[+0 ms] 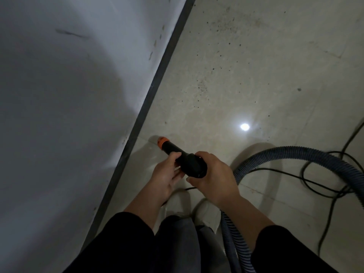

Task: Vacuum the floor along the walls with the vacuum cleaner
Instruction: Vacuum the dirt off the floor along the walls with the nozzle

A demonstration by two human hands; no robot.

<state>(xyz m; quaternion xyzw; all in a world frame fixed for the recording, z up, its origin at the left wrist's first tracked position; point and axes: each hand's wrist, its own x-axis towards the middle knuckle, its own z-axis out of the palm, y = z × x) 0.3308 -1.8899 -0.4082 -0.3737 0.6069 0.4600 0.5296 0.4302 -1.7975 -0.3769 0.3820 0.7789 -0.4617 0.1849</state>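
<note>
Vacuum nozzle (pixel 192 164) gripped in right hand (pixel 216 180), left hand (pixel 165 178) cradling beneath, thumb on top

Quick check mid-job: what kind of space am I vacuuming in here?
Probably a bare, unfurnished indoor room, perhaps just after building work. A plain white wall meets a dark baseboard, the pale hard floor is speckled with dark grit, and a vacuum hose and loose black cable lie across it.
</note>
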